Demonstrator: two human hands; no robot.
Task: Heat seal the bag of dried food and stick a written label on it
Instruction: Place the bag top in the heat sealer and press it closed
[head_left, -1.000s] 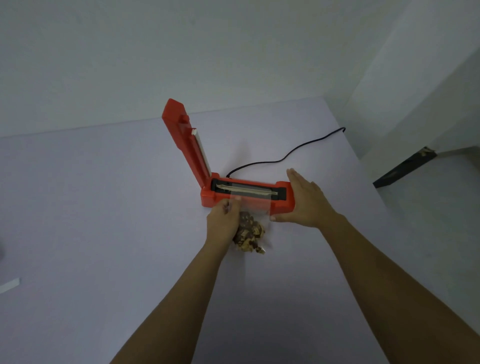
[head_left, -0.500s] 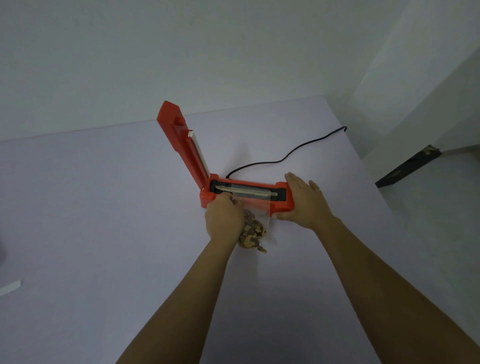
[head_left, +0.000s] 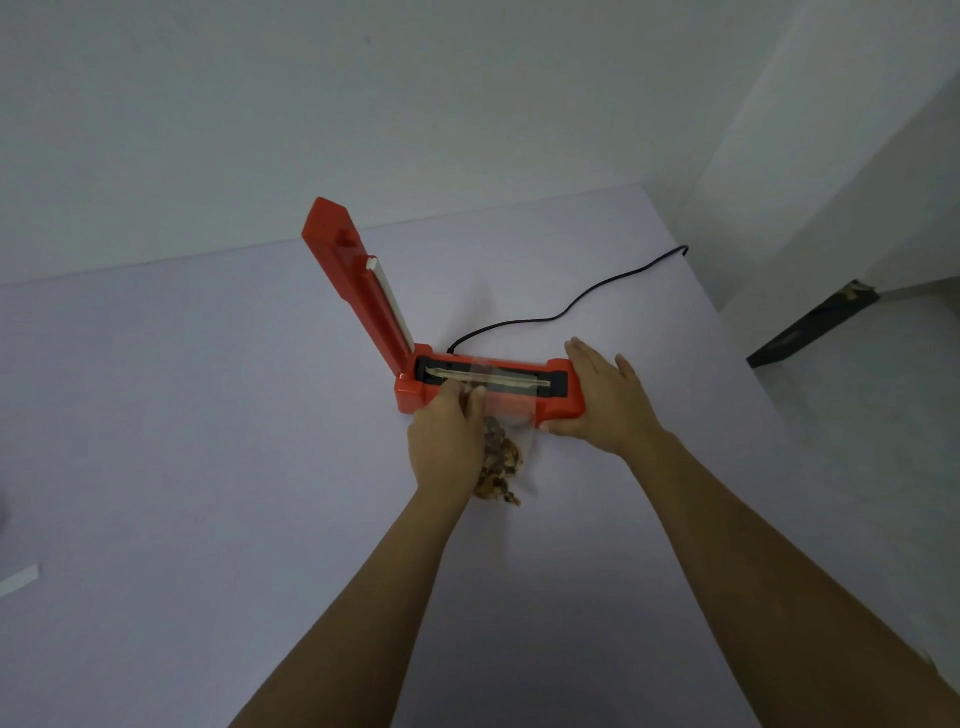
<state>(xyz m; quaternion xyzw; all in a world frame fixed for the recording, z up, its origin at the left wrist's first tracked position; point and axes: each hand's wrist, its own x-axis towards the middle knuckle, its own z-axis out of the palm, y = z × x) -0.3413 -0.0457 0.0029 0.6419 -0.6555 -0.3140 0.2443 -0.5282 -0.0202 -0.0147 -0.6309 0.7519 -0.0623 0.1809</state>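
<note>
A red heat sealer (head_left: 498, 387) is being kept on the pale worktop (head_left: 208, 415), its lid (head_left: 358, 283) raised steeply at the left end and its black bed with the pale sealing strip (head_left: 519, 382) left exposed. A black cord (head_left: 571, 306) is being trailed from the back of the base toward the far right edge of the worktop.

The clear bag of dried food (head_left: 501, 457) is being held just in front of the sealer, on the near side. Its empty upper part is being laid across the base so that the open end is resting over the sealing strip, while the brown dried pieces are being left bunched at the lower end on the worktop, partly hidden behind the left hand (head_left: 449, 441).

The left grip is being pressed together on the bag: the fingers (head_left: 475, 400) are curled down over the plastic at the front edge of the sealer, pinching it near the strip. The right hand (head_left: 605, 397) is being laid flat against the right end of the base, its grip spread, with the fingers extended over the top and the thumb along the front face.

A small white strip (head_left: 21, 579) is lying well apart at the left edge of the worktop.
</note>
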